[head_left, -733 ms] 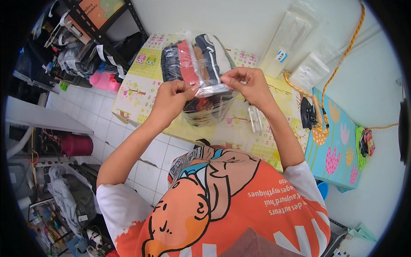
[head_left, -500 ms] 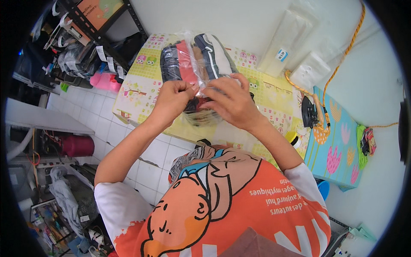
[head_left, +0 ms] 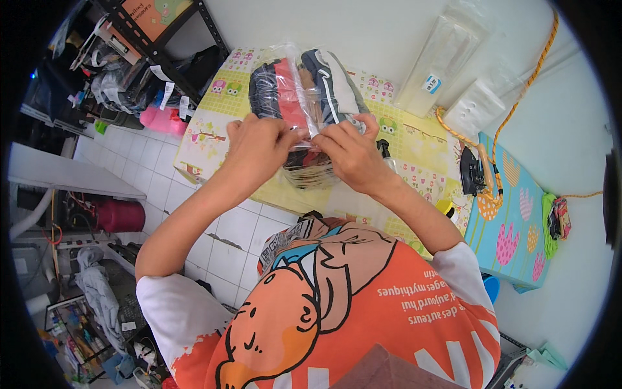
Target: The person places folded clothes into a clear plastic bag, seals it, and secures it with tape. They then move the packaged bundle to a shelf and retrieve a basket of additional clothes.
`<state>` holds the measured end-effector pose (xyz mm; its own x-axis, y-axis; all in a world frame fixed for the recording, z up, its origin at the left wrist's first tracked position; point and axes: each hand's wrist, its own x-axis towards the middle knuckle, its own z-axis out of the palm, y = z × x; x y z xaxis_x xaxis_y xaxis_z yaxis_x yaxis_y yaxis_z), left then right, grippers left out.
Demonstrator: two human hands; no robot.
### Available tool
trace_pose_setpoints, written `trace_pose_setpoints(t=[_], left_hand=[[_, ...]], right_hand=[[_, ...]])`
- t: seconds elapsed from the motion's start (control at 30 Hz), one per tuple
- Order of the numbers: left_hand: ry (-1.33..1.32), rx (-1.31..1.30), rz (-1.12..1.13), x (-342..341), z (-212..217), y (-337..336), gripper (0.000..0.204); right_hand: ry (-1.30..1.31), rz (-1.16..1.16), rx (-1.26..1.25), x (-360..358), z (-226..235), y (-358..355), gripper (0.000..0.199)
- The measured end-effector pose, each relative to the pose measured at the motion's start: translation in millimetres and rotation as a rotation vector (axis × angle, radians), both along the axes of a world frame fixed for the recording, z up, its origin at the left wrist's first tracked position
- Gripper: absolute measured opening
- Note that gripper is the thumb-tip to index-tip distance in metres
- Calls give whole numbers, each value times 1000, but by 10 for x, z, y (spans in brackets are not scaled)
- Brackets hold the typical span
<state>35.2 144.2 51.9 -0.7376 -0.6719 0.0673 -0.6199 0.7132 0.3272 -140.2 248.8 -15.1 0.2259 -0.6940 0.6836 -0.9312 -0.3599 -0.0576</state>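
Over the patterned table, both hands' fingers pinch a clear bag, half hiding the folded clothes.

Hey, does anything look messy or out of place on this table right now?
Nothing looks spilled or broken. Both hands, left hand and right hand, pinch the clear bag of folded clothes. An orange cord trails loosely across the table.

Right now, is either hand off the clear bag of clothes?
No. Both the left hand and the right hand pinch the clear plastic bag of folded clothes at its near edge.
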Motion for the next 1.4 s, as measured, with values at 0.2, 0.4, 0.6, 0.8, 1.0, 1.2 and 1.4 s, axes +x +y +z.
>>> trace_pose_setpoints(t=[0.2,0.4,0.6,0.8,1.0,1.2,1.4], left_hand=[[441,-339,-120,66,-144,95,13],[440,-218,-171,61,-438,86,11],[451,-227,-43,35,-547,95,10],[528,-425,33,53,-633,18,15],[1006,-597,298,-65,-756,300,10],[387,-392,31,-411,-1124,619,53],[260,-496,199,-495,-1159,616,60]], right_hand=[[-181,32,137,-35,61,-84,6],[-404,76,329,-131,159,-111,5],[-297,-64,466,-242,285,-52,13],[-416,-208,429,-237,229,-30,19],[-661,-183,416,-246,114,-93,23],[-660,-135,381,-316,110,-100,27],[-763,-125,387,-367,176,-6,27]])
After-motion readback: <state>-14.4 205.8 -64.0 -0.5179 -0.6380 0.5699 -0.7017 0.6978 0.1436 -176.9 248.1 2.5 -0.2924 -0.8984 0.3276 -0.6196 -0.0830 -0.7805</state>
